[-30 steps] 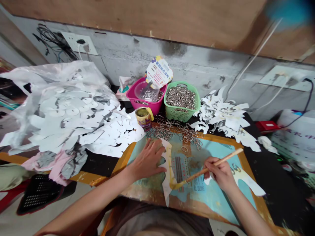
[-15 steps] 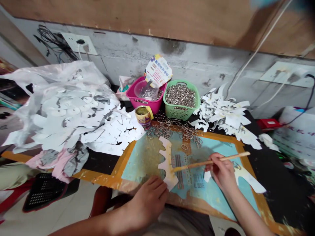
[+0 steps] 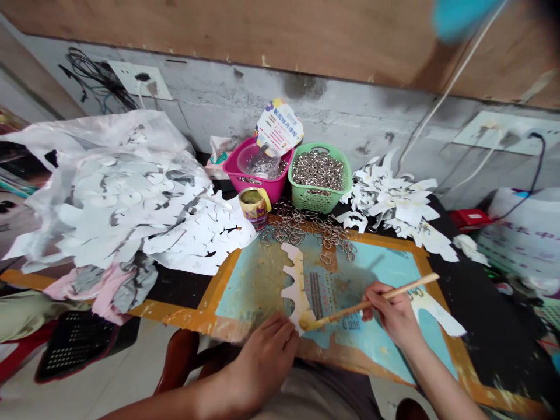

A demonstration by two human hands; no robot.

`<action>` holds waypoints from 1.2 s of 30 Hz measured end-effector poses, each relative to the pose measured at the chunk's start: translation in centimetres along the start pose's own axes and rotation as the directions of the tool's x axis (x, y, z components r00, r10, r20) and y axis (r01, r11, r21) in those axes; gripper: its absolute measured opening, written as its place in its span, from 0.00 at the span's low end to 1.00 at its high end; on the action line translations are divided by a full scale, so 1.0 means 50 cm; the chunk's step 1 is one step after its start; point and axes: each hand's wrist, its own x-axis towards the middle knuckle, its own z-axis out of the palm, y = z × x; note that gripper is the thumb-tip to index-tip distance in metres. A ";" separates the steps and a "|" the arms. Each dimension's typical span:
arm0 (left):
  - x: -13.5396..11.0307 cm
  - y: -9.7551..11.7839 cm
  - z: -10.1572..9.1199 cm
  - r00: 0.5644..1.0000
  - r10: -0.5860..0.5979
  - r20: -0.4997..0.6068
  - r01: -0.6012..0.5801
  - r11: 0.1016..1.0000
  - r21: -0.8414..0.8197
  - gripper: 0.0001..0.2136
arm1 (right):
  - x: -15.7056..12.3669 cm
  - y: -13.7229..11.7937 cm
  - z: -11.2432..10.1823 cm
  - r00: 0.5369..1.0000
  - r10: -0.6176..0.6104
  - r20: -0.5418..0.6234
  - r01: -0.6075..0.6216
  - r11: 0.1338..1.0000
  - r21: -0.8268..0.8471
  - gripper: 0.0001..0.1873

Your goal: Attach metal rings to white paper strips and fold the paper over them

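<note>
My right hand (image 3: pixel 390 312) is closed round the wooden handle of a thin brush (image 3: pixel 394 291). The brush slants down to the left, and its yellowish tip touches the lower part of a white scalloped cut-out (image 3: pixel 292 280). Yellow colouring shows along that piece. Fingers together, my left hand (image 3: pixel 272 344) pinches or presses the near end of the cut-out; the fingertips are partly hidden. Both rest over a stained blue sheet (image 3: pixel 389 265). Beside my right hand lies another white cut-out (image 3: pixel 440 312) with small metal rings on it.
Loose metal rings (image 3: pixel 301 227) lie beyond the sheet, by a stained pot (image 3: pixel 254 207). Behind stand a pink basket (image 3: pixel 238 178) and a green basket (image 3: pixel 321 201) of metal rings. White cut-outs are heaped left (image 3: pixel 131 204) and right (image 3: pixel 402 201). A pink and grey cloth (image 3: pixel 105 286) hangs over the edge.
The brush tip has moved down the cut-out toward my left hand, and my right hand has shifted slightly left. My left hand stays at the near end.
</note>
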 end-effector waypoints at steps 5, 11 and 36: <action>0.003 0.003 0.001 0.998 -0.056 -0.020 0.056 0.998 -0.011 0.06 | -0.009 -0.009 -0.029 0.994 -0.092 -0.065 0.087 0.993 -0.076 0.13; 0.011 0.006 -0.001 0.993 -0.059 -0.102 0.057 0.998 -0.015 0.08 | -0.023 -0.017 -0.040 0.963 -0.136 -0.231 0.123 0.990 -0.073 0.11; -0.002 0.006 0.019 0.990 -0.011 -0.142 0.014 1.000 0.019 0.07 | 0.088 -0.030 0.033 0.958 -0.138 -0.252 0.146 0.989 0.012 0.12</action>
